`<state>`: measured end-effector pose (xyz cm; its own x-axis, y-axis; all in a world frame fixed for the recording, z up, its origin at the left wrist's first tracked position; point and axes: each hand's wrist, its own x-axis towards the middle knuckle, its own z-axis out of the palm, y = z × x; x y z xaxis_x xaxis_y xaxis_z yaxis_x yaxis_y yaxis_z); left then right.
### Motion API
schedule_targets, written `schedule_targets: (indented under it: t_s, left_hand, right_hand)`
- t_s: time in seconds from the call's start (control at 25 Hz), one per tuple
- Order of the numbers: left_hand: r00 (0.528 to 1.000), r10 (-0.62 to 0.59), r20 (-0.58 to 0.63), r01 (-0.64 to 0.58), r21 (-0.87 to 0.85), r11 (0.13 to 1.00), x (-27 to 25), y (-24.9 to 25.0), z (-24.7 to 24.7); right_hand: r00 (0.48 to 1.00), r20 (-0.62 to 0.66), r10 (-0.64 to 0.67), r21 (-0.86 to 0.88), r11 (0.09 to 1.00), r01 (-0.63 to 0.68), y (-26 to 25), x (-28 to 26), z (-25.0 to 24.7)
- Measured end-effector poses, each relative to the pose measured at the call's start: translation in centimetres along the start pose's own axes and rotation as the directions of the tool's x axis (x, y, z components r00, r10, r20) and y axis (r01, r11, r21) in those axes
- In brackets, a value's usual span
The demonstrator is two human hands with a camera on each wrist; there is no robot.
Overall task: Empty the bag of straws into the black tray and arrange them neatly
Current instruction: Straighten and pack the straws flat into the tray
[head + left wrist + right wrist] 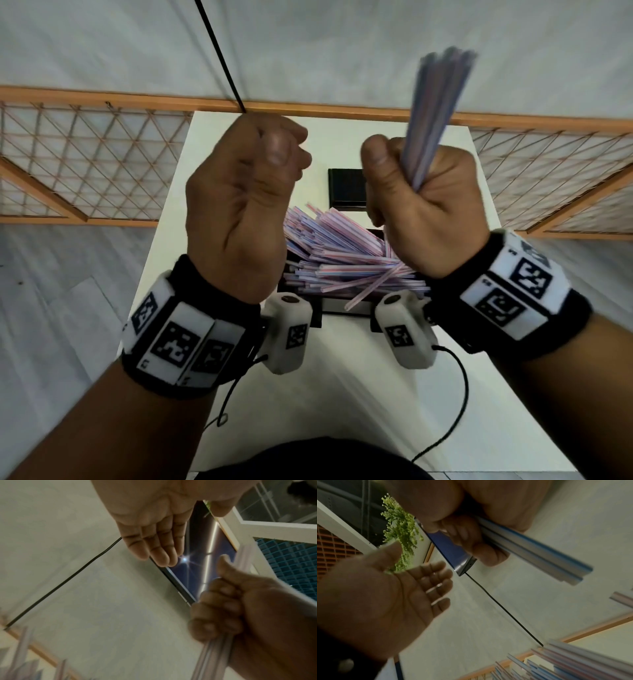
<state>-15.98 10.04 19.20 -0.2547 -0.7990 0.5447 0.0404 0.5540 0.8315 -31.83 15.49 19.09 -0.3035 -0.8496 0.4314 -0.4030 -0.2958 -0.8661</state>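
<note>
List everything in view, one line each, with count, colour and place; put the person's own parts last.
bundle of straws: one handful, pale with blue and pink stripes, upright in the right fist
loose straws: a heap, same stripes, piled untidily in the tray
black tray: one, on the table, mostly hidden by straws and hands
white table: one, under the tray
black cable: one, against the wall beyond the table
green plant: one, right wrist view
left hand: raised, open, holding nothing
right hand: raised, gripping the bundle
</note>
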Motion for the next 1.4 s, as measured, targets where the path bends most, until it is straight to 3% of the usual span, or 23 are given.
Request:
schedule_targets:
  t_s: [0.12,0.2,0.32,0.4,0.48,0.6,0.72,0.8,0.84,0.92,1.0,1.08,1.2,1.28,1.4]
  left_hand:
    - [0.997,-0.063,0.036,0.063,0.007,0.998,-0.6,-1.4,0.3]
    - [0.994,-0.099,0.046,0.099,0.001,0.995,-0.9,-2.0,0.4]
    - [0.992,-0.117,0.055,0.119,-0.035,0.992,-0.9,-2.4,0.9]
    - [0.985,-0.143,0.097,0.147,-0.034,0.989,-1.1,-2.3,1.5]
    - [0.978,-0.050,0.203,0.041,0.048,0.998,-2.2,-2.0,2.4]
    - [0.944,0.060,0.326,-0.116,0.153,0.981,-3.8,-2.3,3.3]
    - [0.976,0.026,0.216,-0.078,0.236,0.969,-3.6,-4.2,2.5]
    - [0.997,-0.072,0.032,0.062,0.245,0.968,-3.9,-5.9,1.6]
    - [0.986,-0.147,-0.081,0.161,0.203,0.966,-4.2,-6.7,1.4]
    - [0.911,-0.314,-0.268,0.345,0.077,0.935,-4.6,-8.2,1.2]
    - [0.811,-0.473,-0.343,0.491,-0.039,0.870,-5.0,-9.4,1.1]
    - [0.705,-0.626,-0.334,0.615,-0.152,0.774,-5.2,-10.5,1.2]
    - [0.554,-0.797,-0.240,0.733,-0.314,0.603,-4.9,-11.8,1.6]
    - [0.517,-0.842,-0.153,0.750,-0.392,0.533,-4.4,-12.0,2.1]
    - [0.515,-0.852,-0.094,0.726,-0.480,0.492,-3.4,-12.1,2.5]
  right_hand:
    - [0.998,-0.056,-0.025,0.091,0.995,0.030,-0.8,0.0,-1.3]
    - [0.999,-0.024,-0.029,0.014,0.999,0.029,-0.4,-0.4,-2.1]
    - [0.978,0.199,0.064,-0.232,0.973,-0.016,2.3,-1.6,-2.7]
    - [0.928,0.351,0.124,-0.478,0.876,0.064,4.4,-2.6,-2.2]
    - [0.895,0.425,0.131,-0.555,0.819,0.144,5.7,-3.6,-1.0]
    - [0.861,0.496,0.114,-0.464,0.873,0.151,6.8,-4.9,0.6]
    - [0.841,0.516,0.162,-0.485,0.864,0.131,8.3,-5.7,0.7]
    - [0.833,0.527,0.169,-0.496,0.857,0.140,9.5,-6.1,0.4]
    - [0.838,0.523,0.159,-0.503,0.850,0.153,10.1,-6.3,0.3]
    - [0.860,0.487,0.151,-0.541,0.825,0.161,10.8,-6.5,-0.3]
    - [0.889,0.422,0.178,-0.585,0.803,0.117,11.1,-6.9,-1.5]
    - [0.901,0.358,0.245,-0.672,0.738,0.067,11.2,-7.6,-3.0]
    - [0.860,0.263,0.438,-0.837,0.547,-0.023,11.1,-8.1,-3.4]
    - [0.837,0.209,0.505,-0.869,0.488,-0.078,11.4,-7.9,-2.2]
    - [0.841,0.122,0.528,-0.846,0.498,-0.190,11.5,-7.4,-0.9]
